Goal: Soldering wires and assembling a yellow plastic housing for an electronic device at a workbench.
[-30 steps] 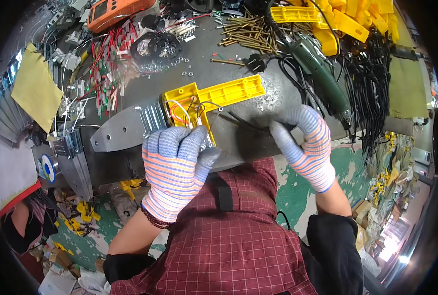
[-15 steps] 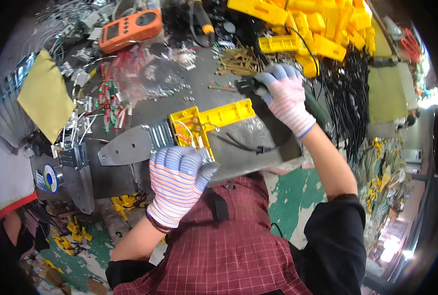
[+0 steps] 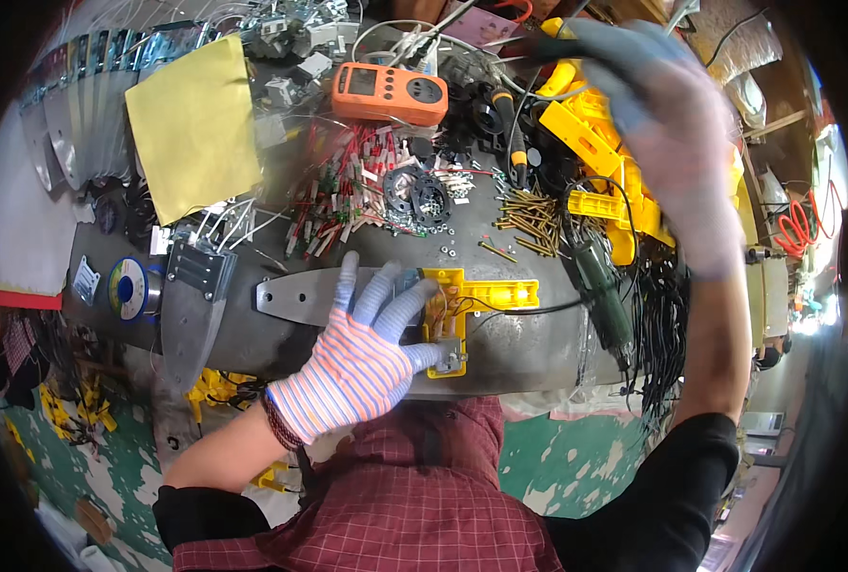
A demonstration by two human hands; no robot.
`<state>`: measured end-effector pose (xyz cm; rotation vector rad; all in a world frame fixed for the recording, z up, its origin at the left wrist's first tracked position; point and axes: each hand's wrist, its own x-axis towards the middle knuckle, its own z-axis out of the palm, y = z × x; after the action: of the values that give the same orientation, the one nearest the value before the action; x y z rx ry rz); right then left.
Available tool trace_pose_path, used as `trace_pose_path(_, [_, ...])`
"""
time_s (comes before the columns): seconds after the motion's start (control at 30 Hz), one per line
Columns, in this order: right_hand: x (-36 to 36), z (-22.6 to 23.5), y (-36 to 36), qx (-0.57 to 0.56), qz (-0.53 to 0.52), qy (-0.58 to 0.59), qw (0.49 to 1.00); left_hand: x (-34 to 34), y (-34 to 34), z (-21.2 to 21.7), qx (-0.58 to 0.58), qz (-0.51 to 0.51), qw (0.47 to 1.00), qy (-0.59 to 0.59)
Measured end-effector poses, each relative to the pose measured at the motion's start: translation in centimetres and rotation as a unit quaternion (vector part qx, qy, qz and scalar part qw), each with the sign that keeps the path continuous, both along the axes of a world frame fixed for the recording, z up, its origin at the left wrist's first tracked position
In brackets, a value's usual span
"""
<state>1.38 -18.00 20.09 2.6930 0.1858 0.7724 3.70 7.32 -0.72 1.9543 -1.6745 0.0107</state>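
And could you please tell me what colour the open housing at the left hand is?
The open housing is yellow, clearest in the head view.

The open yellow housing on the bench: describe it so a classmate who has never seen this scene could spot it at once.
Find the grey workbench, then the gloved left hand near its front edge. Next to that hand lies the yellow housing; unlike the yellow parts heaped farther back, it shows thin wires inside.

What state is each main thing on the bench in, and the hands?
Yellow housing: open, wires exposed.
Grey plate: lying down, partly covered by the left hand.
Orange meter: face up, power unclear.
Green tool: lying down, power unclear.
Brass screws: loose, piled.
Left hand: fingers spread.
Right hand: raised, blurred; grip unclear.
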Motion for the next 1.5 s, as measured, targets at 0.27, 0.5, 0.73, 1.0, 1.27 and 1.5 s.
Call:
trace_pose_path(0.27, [10.6,-8.2,-3.6,-0.018,-0.109,0.209,0.972,1.2,0.1,-0.7,0.035,-0.049,0.998,-0.004])
trace_pose_path(0.5, [12.8,-8.8,-3.5,0.048,-0.143,0.244,0.958,2.0,0.2,-1.6,-0.011,-0.037,0.999,-0.011])
trace_pose_path(0.73, [14.2,-8.4,-2.8,0.003,-0.166,0.267,0.949,2.4,0.2,-1.7,0.000,-0.048,0.998,-0.049])
trace_pose_path(1.0, [16.0,-8.7,-1.0,0.002,-0.172,0.268,0.948,3.4,0.2,-1.1,0.072,-0.093,0.984,-0.133])
trace_pose_path(1.27, [16.1,-8.5,-2.1,-0.021,-0.186,0.320,0.929,3.4,-0.1,-0.9,0.071,-0.097,0.984,-0.130])
trace_pose_path(1.5, [15.0,-6.9,0.3,-0.011,-0.213,0.323,0.922,4.6,-0.7,0.1,0.084,-0.121,0.987,-0.066])
